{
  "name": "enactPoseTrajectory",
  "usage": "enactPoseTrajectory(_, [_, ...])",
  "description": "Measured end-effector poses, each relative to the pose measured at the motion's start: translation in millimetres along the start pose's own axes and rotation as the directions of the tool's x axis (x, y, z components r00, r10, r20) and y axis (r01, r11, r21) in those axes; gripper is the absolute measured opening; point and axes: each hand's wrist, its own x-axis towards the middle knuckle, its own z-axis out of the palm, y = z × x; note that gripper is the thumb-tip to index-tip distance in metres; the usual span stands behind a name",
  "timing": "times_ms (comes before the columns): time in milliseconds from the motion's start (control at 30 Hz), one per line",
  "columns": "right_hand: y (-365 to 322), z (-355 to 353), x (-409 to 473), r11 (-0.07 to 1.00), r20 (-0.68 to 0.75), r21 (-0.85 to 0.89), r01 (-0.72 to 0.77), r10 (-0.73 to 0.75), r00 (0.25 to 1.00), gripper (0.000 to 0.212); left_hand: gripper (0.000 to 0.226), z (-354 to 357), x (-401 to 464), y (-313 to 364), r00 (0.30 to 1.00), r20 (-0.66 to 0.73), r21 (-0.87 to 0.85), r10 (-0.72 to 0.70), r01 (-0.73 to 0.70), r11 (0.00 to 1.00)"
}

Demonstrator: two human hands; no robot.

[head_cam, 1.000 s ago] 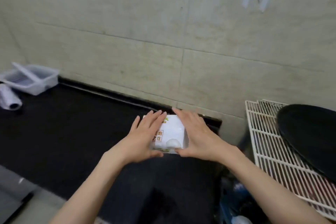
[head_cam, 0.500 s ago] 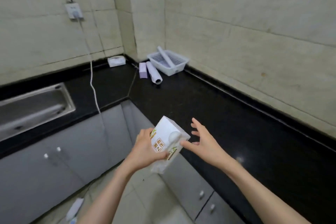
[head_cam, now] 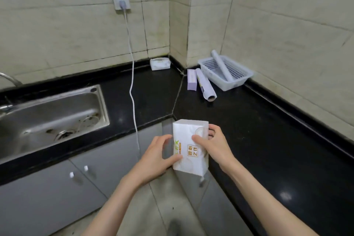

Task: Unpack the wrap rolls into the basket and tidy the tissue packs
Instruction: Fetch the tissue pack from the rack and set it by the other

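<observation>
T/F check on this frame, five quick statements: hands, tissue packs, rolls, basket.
1. Both hands hold the tissue pack. True: left hand and right hand grip its sides.
2. The basket holds no roll. False: one wrap roll leans in it.
3. A second roll lies on the countertop beside a purple box. True.
4. The other tissue pack sits in the sink. False: it is on the counter against the wall, near the corner.
5. A cord hangs from the wall socket. True.
</observation>
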Motion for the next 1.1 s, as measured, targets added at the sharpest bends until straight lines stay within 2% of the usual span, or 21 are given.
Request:
enactPoseTrajectory(100, [-25.2,0.8,62.2,0.983,0.139,-0.170,0.072,-0.048,0.989,0.056,0.072,-44.7,64.1,-3.8,0.999,-0.029,0.044,0.040,-0.039,0.998])
enactPoseTrajectory(200, [-53.8,8.2,109.6,0.953,0.323,-0.266,0.143,-0.051,0.945,0.056,0.089,-81.1,123.9,5.6,0.988,0.133,0.100,0.083,-0.097,0.990])
enactPoseTrajectory(267, [-72.6,14.9,137.9,0.939,0.404,-0.285,0.191,-0.063,0.912,0.058,0.084,-94.8,157.7,9.9,0.965,0.245,0.083,0.095,-0.119,0.989])
enactPoseTrajectory(367, [-92.3,22.0,181.0,0.921,0.427,-0.305,0.243,-0.095,0.899,0.061,0.063,-101.8,201.8,5.9,0.958,0.278,-0.039,0.075,-0.067,0.997])
enactPoseTrajectory(500, [-97.2,28.8,246.3,0.906,0.437,-0.358,0.225,-0.050,0.898,0.069,0.063,-100.6,262.4,-17.7,0.975,0.224,-0.129,0.002,0.028,0.991])
enactPoseTrajectory(600, [-84.3,38.4,301.0,0.868,0.394,-0.446,0.219,-0.030,0.918,0.063,0.065,-94.9,311.6,-49.6,0.970,0.226,-0.199,-0.092,0.139,0.970])
enactPoseTrajectory(700, [-68.6,48.3,359.5,0.821,0.326,-0.543,0.175,0.014,0.945,0.060,0.063,-88.4,365.3,-91.6,0.938,0.196,-0.353,-0.285,0.338,0.872])
enactPoseTrajectory(800, [-59.4,57.0,420.1,0.784,0.242,-0.608,0.126,0.032,0.970,0.063,0.070,-93.7,428.0,-131.4,0.848,0.158,-0.567,-0.507,0.498,0.656])
enactPoseTrajectory(867, [-51.8,66.1,457.5,0.732,0.204,-0.673,0.103,0.050,0.978,0.064,0.073,-102.4,471.6,-152.2,0.794,0.132,-0.616,-0.594,0.535,0.579])
enactPoseTrajectory(1000, [-32.9,94.3,524.8,0.599,0.230,-0.797,0.081,0.176,0.957,0.066,0.072,-116.8,554.6,-183.0,0.755,0.077,-0.645,-0.651,0.535,0.545])
enactPoseTrajectory(1100, [-20.7,114.6,572.3,0.490,0.230,-0.867,0.095,0.223,0.947,0.075,0.061,-120.1,602.5,-198.1,0.718,0.108,-0.700,-0.688,0.546,0.460])
